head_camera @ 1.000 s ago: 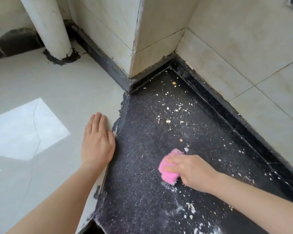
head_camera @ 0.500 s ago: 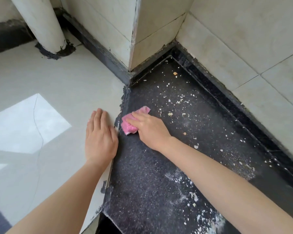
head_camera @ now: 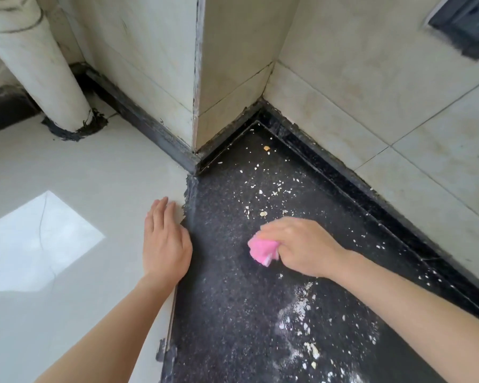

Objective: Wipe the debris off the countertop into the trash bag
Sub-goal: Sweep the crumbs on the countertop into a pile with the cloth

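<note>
Debris (head_camera: 263, 213) speckles the countertop (head_camera: 227, 313); right hand (head_camera: 302, 246) clutches a pink cloth (head_camera: 262, 250), possibly sponge; left hand (head_camera: 165, 244) lies flat. Best swept nearward, strokes overlapping.

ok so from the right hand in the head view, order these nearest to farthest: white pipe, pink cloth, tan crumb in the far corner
1. pink cloth: held in the right hand grip, on its left side.
2. tan crumb: ahead, in the far corner of the dark countertop.
3. white pipe: far off at the back left.
</note>
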{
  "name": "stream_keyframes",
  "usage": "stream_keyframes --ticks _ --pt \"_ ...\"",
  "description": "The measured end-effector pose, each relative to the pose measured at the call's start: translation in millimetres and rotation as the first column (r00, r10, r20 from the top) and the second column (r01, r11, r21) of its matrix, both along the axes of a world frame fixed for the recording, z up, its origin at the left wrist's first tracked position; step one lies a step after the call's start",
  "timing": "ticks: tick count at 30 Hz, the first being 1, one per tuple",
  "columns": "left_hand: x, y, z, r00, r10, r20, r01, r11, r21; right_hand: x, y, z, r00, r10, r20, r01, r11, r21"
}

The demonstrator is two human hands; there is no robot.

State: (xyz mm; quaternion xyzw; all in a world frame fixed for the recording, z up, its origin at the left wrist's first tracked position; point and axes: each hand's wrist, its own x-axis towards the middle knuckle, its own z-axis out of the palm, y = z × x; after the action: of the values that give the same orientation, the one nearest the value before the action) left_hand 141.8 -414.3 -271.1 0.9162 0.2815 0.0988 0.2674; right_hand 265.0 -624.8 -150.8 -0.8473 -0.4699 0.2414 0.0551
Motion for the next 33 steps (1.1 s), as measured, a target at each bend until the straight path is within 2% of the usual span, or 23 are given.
stream_keyframes --ticks 3,7,10,13,17,18,22,27,30,33 --pt "37 8 -2 1.000 -0.010 -0.025 0.011 1.000 0.010 51 64 -7 0.990 -0.120 0.076 0.111 0.987 0.118" --pt "60 15 -9 0.997 -0.003 -0.073 0.008 0.998 0.065 99 127 -39 0.980 -0.173 0.094 0.152 0.967 0.204" --pt "62 15 -12 0.995 0.011 -0.104 -0.001 0.996 0.094 113 147 -63 0.971 -0.189 0.143 0.165 0.972 0.169" --pt "64 15 -12 0.993 0.016 -0.115 -0.005 0.995 0.098 110 145 -75 0.983 -0.141 0.119 0.120 0.978 0.170" --pt "63 14 -8 0.989 0.011 -0.144 0.000 0.997 0.079 115 136 -50 0.991 0.033 0.127 -0.021 0.996 -0.091" --pt "63 14 -8 0.989 0.012 -0.147 0.000 0.997 0.081 118 136 -44 0.992 0.022 0.125 -0.010 0.996 -0.091" --pt "65 16 -9 0.991 0.027 -0.134 -0.014 0.995 0.096 116 149 -53 0.994 -0.085 0.069 0.076 0.990 0.117" --pt "64 16 -9 0.992 0.019 -0.127 -0.008 0.996 0.087 90 131 -82 0.996 -0.058 0.067 0.045 0.981 0.190" --pt "64 17 -6 0.989 0.016 -0.147 -0.005 0.997 0.081 80 95 -74 0.997 0.021 0.080 -0.026 0.998 0.064" --pt "63 16 -4 0.989 0.012 -0.149 -0.002 0.998 0.067 72 62 -55 0.986 0.165 0.037 -0.154 0.968 -0.200"
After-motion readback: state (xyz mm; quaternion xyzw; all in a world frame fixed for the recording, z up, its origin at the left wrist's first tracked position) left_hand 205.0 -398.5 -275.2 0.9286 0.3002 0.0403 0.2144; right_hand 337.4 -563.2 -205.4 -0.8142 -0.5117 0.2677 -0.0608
